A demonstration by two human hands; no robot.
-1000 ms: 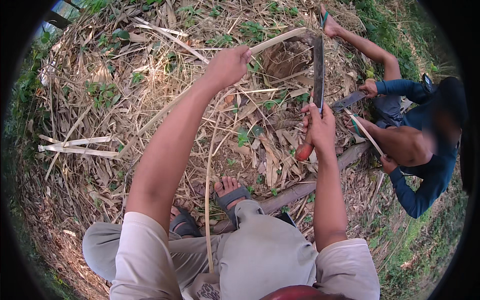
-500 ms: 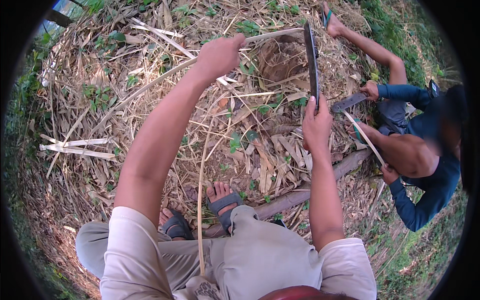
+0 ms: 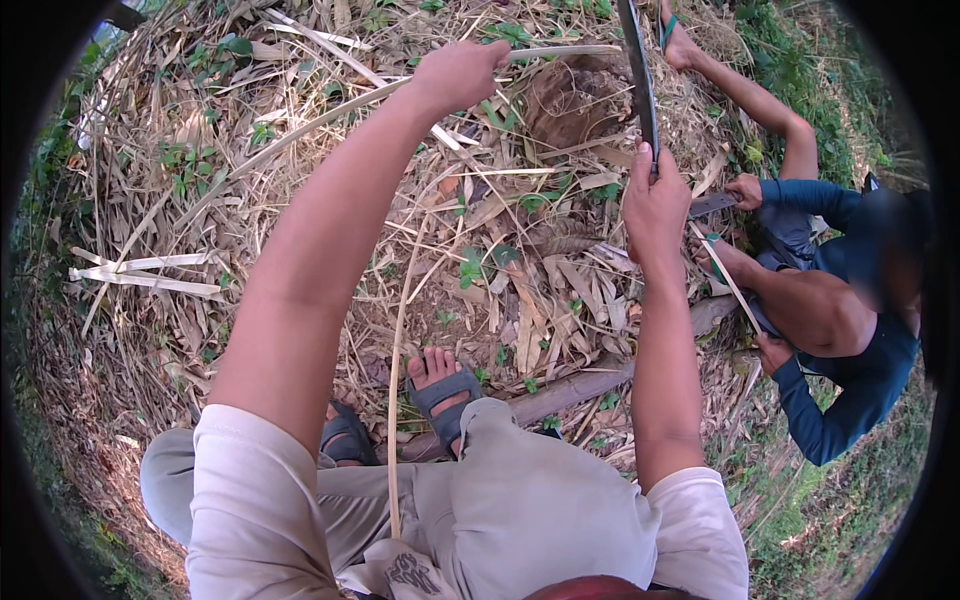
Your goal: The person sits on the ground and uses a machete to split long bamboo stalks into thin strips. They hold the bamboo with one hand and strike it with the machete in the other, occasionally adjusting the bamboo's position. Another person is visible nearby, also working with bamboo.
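Note:
My left hand point(image 3: 458, 75) is raised and closed around a long pale bamboo strip point(image 3: 560, 52) that runs across the top of the view. My right hand point(image 3: 655, 200) grips the handle of a long dark-bladed knife point(image 3: 636, 70), blade pointing up and away, its edge meeting the strip near the top. A second thin strip point(image 3: 397, 400) hangs down in front of my legs towards my lap. I sit with grey trousers and grey sandals point(image 3: 445, 395) over dry leaf litter.
Another person in a dark blue top point(image 3: 850, 340) sits at the right, holding a strip and a blade point(image 3: 712, 205). Split pale bamboo pieces point(image 3: 140, 275) lie at left. A dark log point(image 3: 570, 390) lies by my foot. Dry husks and leaves cover the ground.
Both my hands have risen and moved away from me, taking the knife and strip toward the top of the view. The knife handle has slid out of sight inside my right fist.

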